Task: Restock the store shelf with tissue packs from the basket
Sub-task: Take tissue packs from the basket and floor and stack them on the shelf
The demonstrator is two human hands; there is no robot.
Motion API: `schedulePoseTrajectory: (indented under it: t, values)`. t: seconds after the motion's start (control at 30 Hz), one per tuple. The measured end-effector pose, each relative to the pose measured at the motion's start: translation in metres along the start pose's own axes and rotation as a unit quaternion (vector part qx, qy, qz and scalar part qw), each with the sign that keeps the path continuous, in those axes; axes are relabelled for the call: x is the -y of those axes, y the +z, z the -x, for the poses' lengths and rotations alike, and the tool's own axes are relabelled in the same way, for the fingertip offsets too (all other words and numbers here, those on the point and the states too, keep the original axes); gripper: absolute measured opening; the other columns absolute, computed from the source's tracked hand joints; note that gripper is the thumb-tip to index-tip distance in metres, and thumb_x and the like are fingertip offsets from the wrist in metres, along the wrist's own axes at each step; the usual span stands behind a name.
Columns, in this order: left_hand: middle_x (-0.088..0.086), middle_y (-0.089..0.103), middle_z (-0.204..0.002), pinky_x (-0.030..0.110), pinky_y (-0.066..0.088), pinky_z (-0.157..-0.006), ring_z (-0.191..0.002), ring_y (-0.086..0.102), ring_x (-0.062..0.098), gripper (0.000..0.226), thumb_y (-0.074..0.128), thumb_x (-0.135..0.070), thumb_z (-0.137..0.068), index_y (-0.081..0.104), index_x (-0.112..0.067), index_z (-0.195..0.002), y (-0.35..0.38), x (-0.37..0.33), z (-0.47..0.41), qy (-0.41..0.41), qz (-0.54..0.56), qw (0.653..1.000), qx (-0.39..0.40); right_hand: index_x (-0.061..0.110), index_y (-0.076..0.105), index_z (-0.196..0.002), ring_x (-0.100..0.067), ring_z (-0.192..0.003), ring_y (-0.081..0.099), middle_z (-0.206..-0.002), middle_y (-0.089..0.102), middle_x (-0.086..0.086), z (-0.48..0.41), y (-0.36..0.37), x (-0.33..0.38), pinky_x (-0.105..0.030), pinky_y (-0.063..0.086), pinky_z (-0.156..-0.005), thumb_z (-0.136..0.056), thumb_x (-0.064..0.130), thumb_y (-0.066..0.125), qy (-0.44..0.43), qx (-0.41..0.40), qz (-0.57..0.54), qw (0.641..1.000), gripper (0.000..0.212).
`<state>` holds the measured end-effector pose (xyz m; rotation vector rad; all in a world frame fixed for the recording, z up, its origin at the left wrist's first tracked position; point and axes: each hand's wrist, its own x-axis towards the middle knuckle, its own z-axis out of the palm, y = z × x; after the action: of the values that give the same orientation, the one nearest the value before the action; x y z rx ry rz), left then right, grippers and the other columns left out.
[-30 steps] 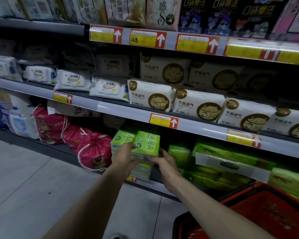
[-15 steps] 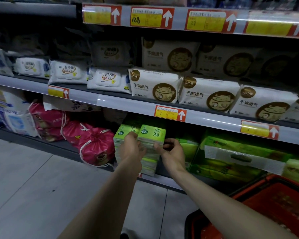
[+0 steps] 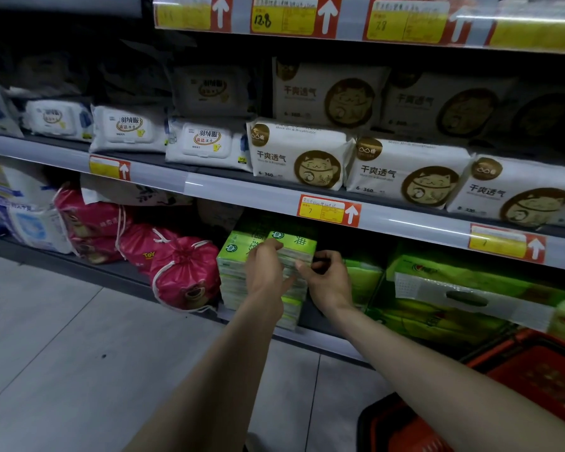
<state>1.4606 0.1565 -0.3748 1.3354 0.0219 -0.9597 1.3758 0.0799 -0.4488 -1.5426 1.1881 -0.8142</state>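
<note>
A green tissue pack (image 3: 302, 244) stands on the bottom shelf (image 3: 327, 346), beside another green pack (image 3: 232, 256) to its left. My left hand (image 3: 264, 270) lies over the pack's front, fingers curled on its upper face. At the pack's right side, my right hand (image 3: 327, 282) pinches it between thumb and fingers. The red basket (image 3: 535, 373) sits low at the right, behind my right forearm; its contents are hard to make out.
More green tissue bundles (image 3: 454, 288) fill the bottom shelf to the right. Pink drawstring bags (image 3: 183, 275) lie to the left. White packs with a cat logo (image 3: 300, 154) line the shelf above. Grey floor tiles (image 3: 79, 353) spread at the lower left.
Both hands have carried the green pack forward and deeper onto the bottom shelf, next to the other green pack. The view has moved closer to the shelf.
</note>
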Motion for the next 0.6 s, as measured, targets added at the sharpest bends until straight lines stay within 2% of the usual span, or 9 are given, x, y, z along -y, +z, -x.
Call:
schedulePoseTrajectory:
  t: [0.1,0.2,0.27,0.33,0.4,0.5,0.6]
  values:
    - [0.002,0.054,-0.118,0.047,0.061,-0.088,-0.114,0.056,0.027,0.010,0.052,-0.024,-0.098,0.061,-0.024,-0.101,-0.001,0.001,-0.001,0.000,-0.006,1.000,0.005,0.020,0.054,-0.120,-0.010,-0.088,0.060,-0.099,0.061,0.007,0.003,-0.001,0.002,-0.012,0.043,-0.066,-0.093,0.031,0.081,0.001,0.002,0.005,1.000,0.040]
    - [0.008,0.051,-0.133,0.047,0.060,-0.086,-0.115,0.057,0.029,0.026,0.045,-0.026,-0.102,0.057,-0.018,-0.123,-0.005,0.002,-0.006,-0.010,0.015,1.000,-0.008,0.018,0.056,-0.131,-0.018,-0.104,0.065,-0.112,0.067,0.001,0.009,-0.004,-0.002,-0.014,0.044,-0.070,-0.097,0.029,0.077,0.017,0.003,-0.003,1.000,0.041]
    - [0.014,0.052,-0.131,0.048,0.059,-0.085,-0.114,0.059,0.034,0.038,0.043,-0.027,-0.103,0.050,-0.011,-0.137,-0.012,0.003,-0.010,-0.030,0.048,0.998,-0.036,0.017,0.054,-0.135,-0.021,-0.111,0.065,-0.120,0.068,-0.002,0.016,-0.006,-0.008,-0.021,0.048,-0.076,-0.099,0.024,0.073,0.054,0.011,-0.006,0.998,0.040]
    - [0.017,0.052,-0.130,0.048,0.058,-0.082,-0.116,0.059,0.037,0.044,0.043,-0.031,-0.103,0.047,-0.008,-0.140,-0.023,0.005,-0.014,-0.047,0.080,0.994,-0.066,0.016,0.055,-0.137,-0.021,-0.116,0.064,-0.126,0.069,-0.003,0.026,-0.009,-0.019,-0.029,0.049,-0.089,-0.099,0.020,0.071,0.092,0.048,0.018,0.994,0.042]
    - [0.016,0.050,-0.143,0.046,0.055,-0.082,-0.125,0.055,0.036,0.052,0.044,-0.039,-0.102,0.045,-0.013,-0.147,-0.034,0.009,-0.020,-0.062,0.109,0.989,-0.083,0.016,0.052,-0.145,-0.015,-0.115,0.059,-0.139,0.065,-0.002,0.034,-0.011,-0.030,-0.028,0.045,-0.092,-0.099,0.020,0.071,0.107,0.107,0.047,0.987,0.051]
    - [0.009,0.034,-0.163,0.052,0.043,-0.107,-0.145,0.040,0.032,0.065,0.043,-0.046,-0.101,0.031,-0.019,-0.160,-0.042,0.013,-0.020,-0.082,0.175,0.979,-0.068,0.018,0.039,-0.159,-0.012,-0.119,0.047,-0.148,0.055,0.001,0.038,-0.011,-0.037,-0.023,0.036,-0.096,-0.099,0.021,0.070,0.128,0.172,0.043,0.976,0.067]
    - [0.004,0.026,-0.168,0.050,0.025,-0.123,-0.154,0.027,0.024,0.068,0.038,-0.050,-0.103,0.023,-0.020,-0.163,-0.042,0.011,-0.021,-0.083,0.222,0.971,-0.032,0.024,0.043,-0.153,-0.012,-0.123,0.049,-0.140,0.052,0.012,0.031,-0.004,-0.037,-0.026,0.039,-0.102,-0.096,0.020,0.073,0.160,0.197,0.025,0.967,0.065]
